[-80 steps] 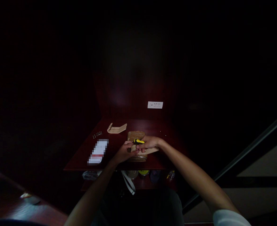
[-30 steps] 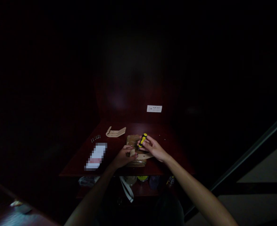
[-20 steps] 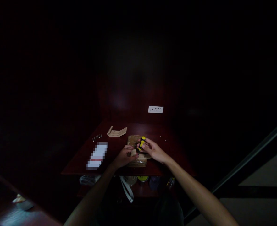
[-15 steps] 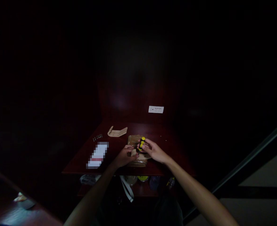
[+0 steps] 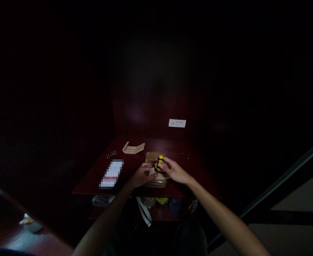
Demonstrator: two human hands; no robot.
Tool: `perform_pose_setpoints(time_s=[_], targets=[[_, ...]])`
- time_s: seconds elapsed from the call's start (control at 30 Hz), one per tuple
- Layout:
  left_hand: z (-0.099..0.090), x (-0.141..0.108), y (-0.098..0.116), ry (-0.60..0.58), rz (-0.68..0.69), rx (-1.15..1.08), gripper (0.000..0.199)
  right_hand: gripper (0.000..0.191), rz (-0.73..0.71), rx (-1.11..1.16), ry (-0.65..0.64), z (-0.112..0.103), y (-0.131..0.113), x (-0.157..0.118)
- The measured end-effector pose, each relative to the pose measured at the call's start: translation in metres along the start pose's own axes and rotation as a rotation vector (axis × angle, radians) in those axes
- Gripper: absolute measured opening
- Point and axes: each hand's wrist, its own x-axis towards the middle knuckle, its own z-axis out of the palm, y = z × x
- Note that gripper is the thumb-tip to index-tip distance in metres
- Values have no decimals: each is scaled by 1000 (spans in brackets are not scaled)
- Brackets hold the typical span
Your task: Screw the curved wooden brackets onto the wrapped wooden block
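Note:
My right hand is closed around a yellow-and-black screwdriver, held nearly upright with its handle end up. Its tip is hidden behind the fingers and the work. With closed fingers, my left hand grips a pale wooden piece just below the screwdriver. That piece rests on a brown, plastic-wrapped cardboard packet on the dark red table. A second pale wooden piece, bent up at both ends, lies farther back to the left. Several small metal screws are lined up beside it.
A blurred-out white sheet lies at the table's left. Two tiny white bits sit at the right. A white socket panel is on the back wall. Beneath the tabletop, a lower shelf holds a white strap, a green-topped container and a clear plastic bag.
The view has shifted slightly. Both hands keep their grip, and the screwdriver handle stands a little more upright than before.

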Motion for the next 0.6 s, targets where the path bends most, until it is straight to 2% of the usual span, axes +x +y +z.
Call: perform_pose_setpoints(time_s=[0.13, 0.3, 0.47, 0.6], targets=[[-1, 0, 2, -3, -6, 14, 25, 41, -27, -92, 7, -2, 2, 1], [-1, 0, 2, 5, -21, 23, 26, 53, -142, -322, -30, -6, -10, 0], [1, 0, 0, 0, -11, 28, 28, 49, -211, -519, -92, -8, -27, 2], [1, 0, -1, 2, -9, 34, 27, 44, -324, -651, -59, -9, -36, 7]])
